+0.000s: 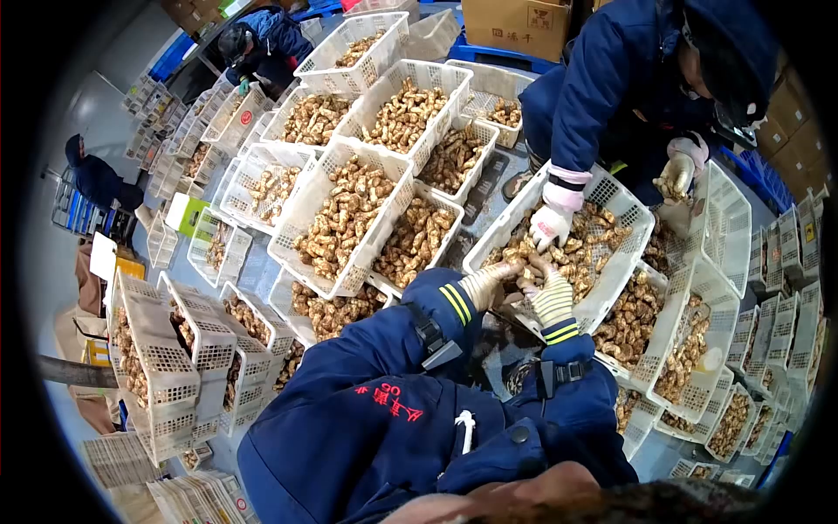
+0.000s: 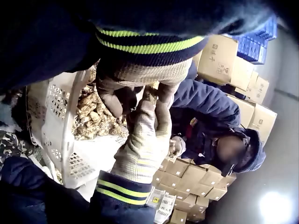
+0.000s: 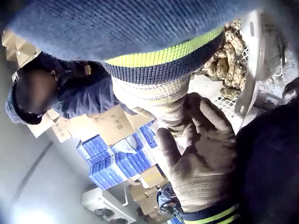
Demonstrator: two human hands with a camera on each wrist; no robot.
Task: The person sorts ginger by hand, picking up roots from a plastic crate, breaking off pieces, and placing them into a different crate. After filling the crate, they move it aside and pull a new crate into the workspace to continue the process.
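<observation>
Left hand (image 1: 489,283), right hand (image 1: 552,297) seemingly pinch knobbly root piece (image 2: 152,87); best worked low over crate (image 1: 624,196).

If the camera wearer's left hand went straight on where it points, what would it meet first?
Probably the right hand, which lies just ahead of the left hand in the head view, though depth is unclear.

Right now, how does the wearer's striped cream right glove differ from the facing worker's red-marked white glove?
The striped cream glove meets a navy cuff; the red-marked white glove, a pink cuff. In head view, the striped glove points up, the white glove down. Both are over one white plastic crate.
</observation>
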